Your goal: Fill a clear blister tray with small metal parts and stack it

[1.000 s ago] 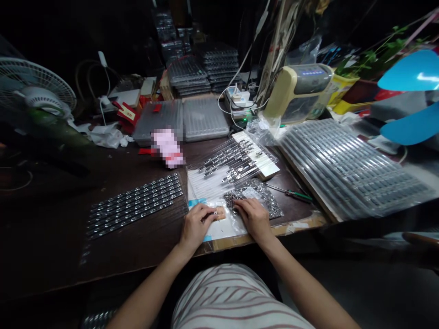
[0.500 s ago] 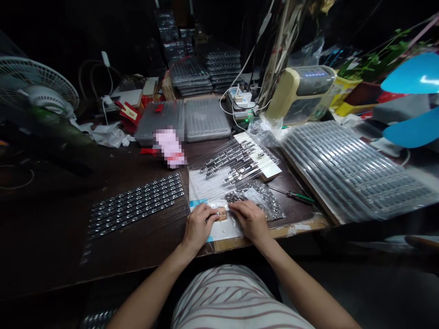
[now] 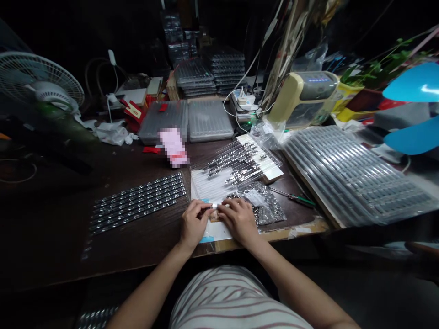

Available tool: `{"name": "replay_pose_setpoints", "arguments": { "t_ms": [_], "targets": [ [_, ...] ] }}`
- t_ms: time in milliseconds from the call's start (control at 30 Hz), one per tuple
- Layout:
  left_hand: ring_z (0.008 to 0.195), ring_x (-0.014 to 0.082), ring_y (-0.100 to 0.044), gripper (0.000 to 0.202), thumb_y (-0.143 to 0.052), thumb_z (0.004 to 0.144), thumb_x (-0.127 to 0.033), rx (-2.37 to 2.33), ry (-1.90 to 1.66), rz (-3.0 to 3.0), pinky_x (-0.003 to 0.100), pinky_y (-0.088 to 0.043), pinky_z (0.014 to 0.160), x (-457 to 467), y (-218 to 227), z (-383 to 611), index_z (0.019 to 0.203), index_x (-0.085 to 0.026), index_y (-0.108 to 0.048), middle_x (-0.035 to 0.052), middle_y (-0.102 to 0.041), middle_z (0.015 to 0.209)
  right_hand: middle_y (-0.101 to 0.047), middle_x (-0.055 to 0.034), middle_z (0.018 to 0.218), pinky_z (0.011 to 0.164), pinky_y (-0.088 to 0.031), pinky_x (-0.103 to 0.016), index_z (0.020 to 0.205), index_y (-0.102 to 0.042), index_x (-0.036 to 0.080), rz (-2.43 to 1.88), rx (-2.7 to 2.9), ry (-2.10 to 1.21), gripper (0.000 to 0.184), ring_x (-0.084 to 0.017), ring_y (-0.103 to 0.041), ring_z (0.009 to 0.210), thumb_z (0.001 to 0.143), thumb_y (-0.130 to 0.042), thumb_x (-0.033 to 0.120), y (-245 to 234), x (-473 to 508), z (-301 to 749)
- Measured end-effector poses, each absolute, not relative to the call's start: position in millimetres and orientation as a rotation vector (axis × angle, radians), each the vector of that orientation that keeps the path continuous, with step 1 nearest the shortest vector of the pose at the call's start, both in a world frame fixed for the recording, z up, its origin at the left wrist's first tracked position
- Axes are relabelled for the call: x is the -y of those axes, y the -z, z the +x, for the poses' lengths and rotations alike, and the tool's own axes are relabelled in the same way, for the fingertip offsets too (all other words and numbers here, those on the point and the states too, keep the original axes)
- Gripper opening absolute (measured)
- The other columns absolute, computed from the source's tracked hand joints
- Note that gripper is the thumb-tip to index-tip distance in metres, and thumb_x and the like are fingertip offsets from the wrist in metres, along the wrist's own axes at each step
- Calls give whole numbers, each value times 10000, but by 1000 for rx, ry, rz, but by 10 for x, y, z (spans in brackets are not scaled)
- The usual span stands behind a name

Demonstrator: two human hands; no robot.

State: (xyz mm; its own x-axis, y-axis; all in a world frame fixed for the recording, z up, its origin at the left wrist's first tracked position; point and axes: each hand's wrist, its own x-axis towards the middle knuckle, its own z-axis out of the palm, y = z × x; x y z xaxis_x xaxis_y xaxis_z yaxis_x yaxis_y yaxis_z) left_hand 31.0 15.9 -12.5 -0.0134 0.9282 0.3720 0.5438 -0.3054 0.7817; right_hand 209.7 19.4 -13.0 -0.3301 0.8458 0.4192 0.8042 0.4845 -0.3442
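Whereas the right hand (image 3: 240, 220) was over the bag of small metal parts (image 3: 274, 208) a second ago, it has now come across to the lower centre of the frame and meets the left hand (image 3: 195, 224) at a small tan block (image 3: 215, 216) — so the work appears to draw on both hands at one spot rather than two. The left hand is pinched narrow, seemingly on a small bright piece (image 3: 215, 206) at the block's far edge; the right hand has its fingers bunched, and whether they grip anything cannot be told. Under the block lies a white sheet (image 3: 222, 233), near the front edge of the dark tabletop (image 3: 61, 201). Just above centre, clear plastic strips (image 3: 209, 185) carry metal pieces, and a tray of dark strips (image 3: 140, 201) lies to the left. A green-handled screwdriver (image 3: 302, 200) rests right of the bag, with ribbed plastic trays (image 3: 356, 173) filling the right of the frame. Around these, the room is dim — a fan (image 3: 51, 93) at upper left, stacked trays (image 3: 197, 80) at upper centre, a cream-coloured machine (image 3: 286, 100) and a plant (image 3: 373, 66) at upper right
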Motion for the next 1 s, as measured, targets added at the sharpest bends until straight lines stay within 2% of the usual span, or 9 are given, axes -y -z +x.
{"name": "replay_pose_setpoints", "arguments": {
  "t_ms": [67, 133, 300, 400, 600, 733, 1000],
  "targets": [
    [769, 142, -608, 84, -622, 822, -222, -1525, -1259, 1852, 238, -479, 665, -157, 120, 311, 854, -188, -692, 27, -640, 830, -622, -48, 1179, 853, -335, -367, 1153, -633, 272, -1395, 2240, -1, 266, -234, -462, 1067, 905, -539, 273, 143, -200, 2229],
    [756, 139, -606, 78, -627, 816, -216, -1527, -1251, 1837, 234, -477, 653, -161, 106, 311, 844, -184, -692, 27, -642, 826, -611, -45, 1203, 868, -351, -368, 1168, -618, 267, -1397, 2299, 49, 274, -237, -463, 1091, 910, -527, 250, 175, -210, 2369],
    [732, 127, -604, 73, -628, 813, -212, -1531, -1200, 1779, 220, -471, 616, -217, 12, 338, 837, -181, -689, 28, -647, 846, -651, -69, 1001, 786, -419, -316, 985, -665, 202, -1371, 2215, -4, 178, -189, -536, 903, 922, -501, 232, 258, -220, 2530],
    [714, 121, -598, 72, -632, 814, -218, -1482, -1167, 1808, 218, -466, 602, -247, -43, 413, 835, -183, -691, 29, -644, 846, -642, -71, 924, 768, -431, -311, 922, -658, 188, -1368, 2125, -27, 162, -185, -544, 860, 921, -504, 237, 254, -216, 2517],
    [800, 154, -590, 82, -638, 823, -226, -1373, -1012, 2062, 273, -469, 727, -196, 15, 596, 880, -208, -694, 27, -641, 819, -629, -55, 849, 746, -437, -308, 867, -629, 198, -1360, 2013, -115, 137, -177, -550, 818, 916, -516, 258, 218, -194, 2534],
    [814, 158, -587, 72, -632, 830, -221, -1361, -983, 2113, 283, -463, 752, -165, 78, 605, 874, -209, -688, 27, -648, 828, -632, -48, 811, 734, -449, -311, 889, -600, 191, -1361, 1954, -149, 128, -174, -560, 784, 926, -481, 219, 235, -189, 2547],
    [808, 160, -587, 62, -639, 826, -213, -1353, -964, 2131, 289, -458, 750, -178, 105, 595, 868, -203, -683, 26, -650, 819, -669, -62, 944, 801, -481, -339, 1064, -617, 213, -1303, 1958, -156, 216, -187, -597, 879, 925, -457, 177, 235, -202, 2538]
  ]
}}
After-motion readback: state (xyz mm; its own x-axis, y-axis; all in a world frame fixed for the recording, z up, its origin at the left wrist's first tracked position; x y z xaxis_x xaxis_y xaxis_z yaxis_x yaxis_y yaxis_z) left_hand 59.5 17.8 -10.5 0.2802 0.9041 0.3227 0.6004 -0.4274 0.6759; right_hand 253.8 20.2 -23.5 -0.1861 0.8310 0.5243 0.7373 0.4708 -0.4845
